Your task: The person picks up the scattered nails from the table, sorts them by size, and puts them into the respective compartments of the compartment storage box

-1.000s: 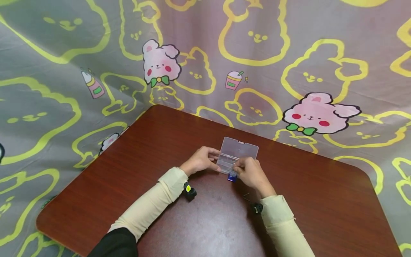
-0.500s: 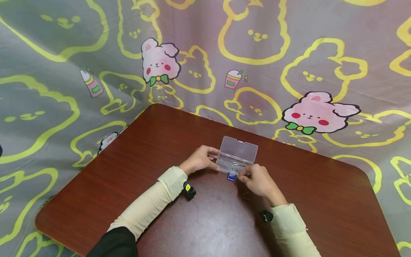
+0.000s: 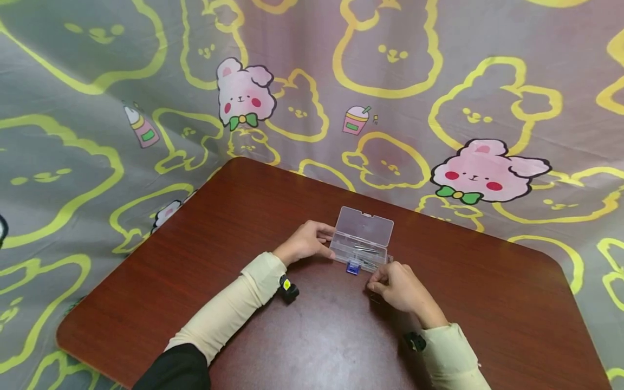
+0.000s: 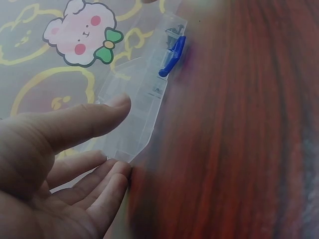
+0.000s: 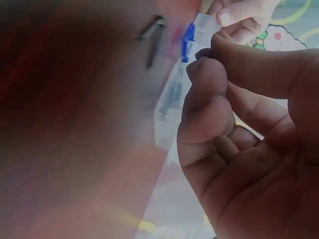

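Note:
A clear plastic box [image 3: 348,253] stands with its lid [image 3: 364,225] raised and a blue latch [image 3: 353,267] on its near side. Thin metal nail-like pieces [image 3: 369,249] lie inside. My left hand [image 3: 306,241] holds the box by its left end, thumb toward the near side in the left wrist view. Just off the box's near right corner is my right hand [image 3: 401,287], its thumb and fingertips bent close together with nothing visible between them. Below those fingers, a slim metal nail-like piece [image 5: 153,37] with a dark line beside it lies on the table.
The brown wooden table [image 3: 219,216] reaches out on all sides of the box. Behind it hangs a grey curtain [image 3: 302,49] with yellow outlines and pink rabbit faces. Dark wrist cameras are strapped by both cuffs.
My right hand has drawn back from over the box, down and to the right, to the metal piece on the table. The box's contents have come into sight; my left hand stays put.

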`<action>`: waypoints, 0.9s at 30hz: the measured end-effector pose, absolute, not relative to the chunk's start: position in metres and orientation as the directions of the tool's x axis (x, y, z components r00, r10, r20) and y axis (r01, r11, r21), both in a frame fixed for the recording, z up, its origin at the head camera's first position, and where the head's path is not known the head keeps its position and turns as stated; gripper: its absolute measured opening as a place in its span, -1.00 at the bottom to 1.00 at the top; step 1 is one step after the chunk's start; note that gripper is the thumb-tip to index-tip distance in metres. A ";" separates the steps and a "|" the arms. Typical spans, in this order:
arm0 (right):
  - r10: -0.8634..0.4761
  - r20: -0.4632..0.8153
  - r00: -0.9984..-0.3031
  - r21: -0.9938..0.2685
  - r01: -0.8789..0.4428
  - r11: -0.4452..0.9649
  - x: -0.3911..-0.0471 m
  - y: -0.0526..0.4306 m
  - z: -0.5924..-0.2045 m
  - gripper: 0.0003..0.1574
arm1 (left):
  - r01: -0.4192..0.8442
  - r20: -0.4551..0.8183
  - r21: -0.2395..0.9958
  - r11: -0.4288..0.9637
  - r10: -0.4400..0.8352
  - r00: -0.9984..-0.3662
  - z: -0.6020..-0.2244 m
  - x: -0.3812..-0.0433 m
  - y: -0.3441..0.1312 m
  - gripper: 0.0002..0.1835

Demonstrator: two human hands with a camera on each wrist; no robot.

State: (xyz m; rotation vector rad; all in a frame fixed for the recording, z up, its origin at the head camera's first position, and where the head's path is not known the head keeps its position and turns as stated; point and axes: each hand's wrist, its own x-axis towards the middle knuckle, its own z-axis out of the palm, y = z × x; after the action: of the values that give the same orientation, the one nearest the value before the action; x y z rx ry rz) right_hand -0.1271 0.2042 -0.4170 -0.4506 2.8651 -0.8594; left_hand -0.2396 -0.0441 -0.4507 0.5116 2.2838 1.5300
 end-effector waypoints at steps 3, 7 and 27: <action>-0.316 -0.036 -0.948 -0.550 -0.246 0.798 -0.120 0.210 -0.419 -0.80 | 0.103 -0.080 0.932 0.348 0.476 -0.876 -0.451 -0.240 -0.043 -0.26; -0.318 -0.044 -0.947 -0.549 -0.243 0.800 -0.114 0.214 -0.420 -0.79 | 0.103 -0.075 0.934 0.341 0.472 -0.878 -0.451 -0.241 -0.042 -0.26; -0.378 -0.091 -0.921 -0.512 -0.282 0.812 -0.103 0.212 -0.430 -0.67 | 0.109 -0.078 0.926 0.362 0.464 -0.883 -0.450 -0.238 -0.043 -0.27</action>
State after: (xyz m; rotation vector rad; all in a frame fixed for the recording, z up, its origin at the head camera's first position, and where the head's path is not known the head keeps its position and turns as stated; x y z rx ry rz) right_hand -0.1034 0.2116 -0.4299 -0.5163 2.8080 -0.7497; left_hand -0.2384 -0.0433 -0.4503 0.5042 2.3030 1.5275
